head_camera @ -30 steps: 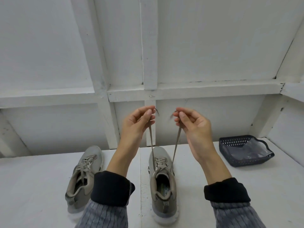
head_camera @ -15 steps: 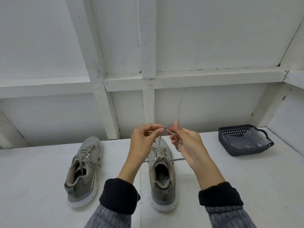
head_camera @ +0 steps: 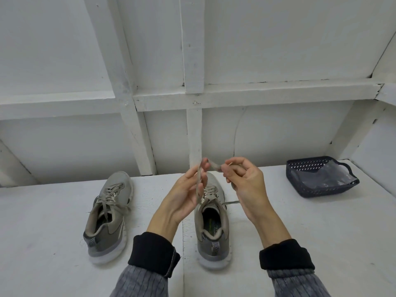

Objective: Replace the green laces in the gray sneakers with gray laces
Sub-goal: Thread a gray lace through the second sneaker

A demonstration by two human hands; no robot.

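Above the near sneaker (head_camera: 211,219), the left hand (head_camera: 184,196) is pinching one strand of the gray lace (head_camera: 199,185) while the right hand (head_camera: 246,183) is curling its fingers round the other end, forming a loop. If either pinch is loosening, the loop is likely collapsing and the knot failing. The other sneaker (head_camera: 107,213) is sitting laced to its left.

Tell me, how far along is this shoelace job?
Nearly done, it seems. The left sneaker is already laced in gray, its ends lying loose. The right sneaker is laced too, and the left hand and right hand hold its lace up, apparently forming a bow. Left: finish this knot and perhaps tie the other shoe. No green laces are visible; the basket holds a clear bag.
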